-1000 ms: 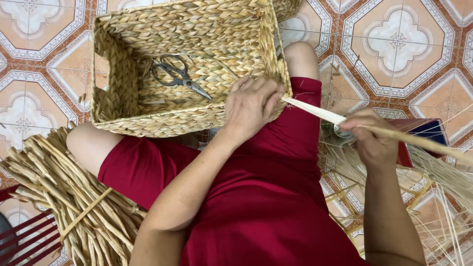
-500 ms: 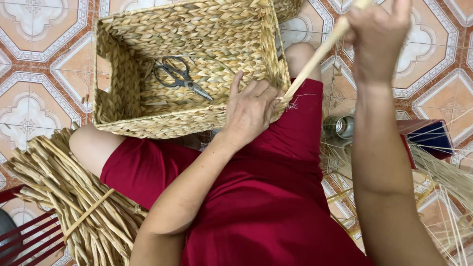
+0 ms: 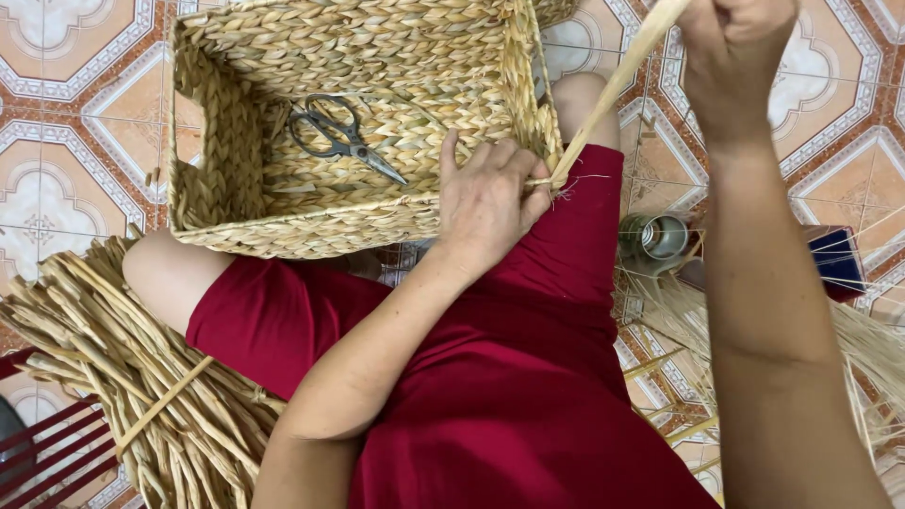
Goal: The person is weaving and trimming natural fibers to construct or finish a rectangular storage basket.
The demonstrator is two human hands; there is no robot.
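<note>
A rectangular woven straw basket rests on my lap, tipped toward me. Inside it lie grey scissors. My left hand presses on the basket's near right corner, fingers pinching the spot where a pale straw strand leaves the weave. My right hand is raised at the top right, closed around the far end of that strand, which runs taut and diagonal between the two hands.
A tied bundle of dried straw stems lies at my left on the patterned tiled floor. A small metal can, loose fibres and a dark blue object sit at the right. Red slats show bottom left.
My right hand has swung from low at the right up to the top of the view, pulling the strand from nearly flat to steeply diagonal. The left hand stayed on the basket corner.
</note>
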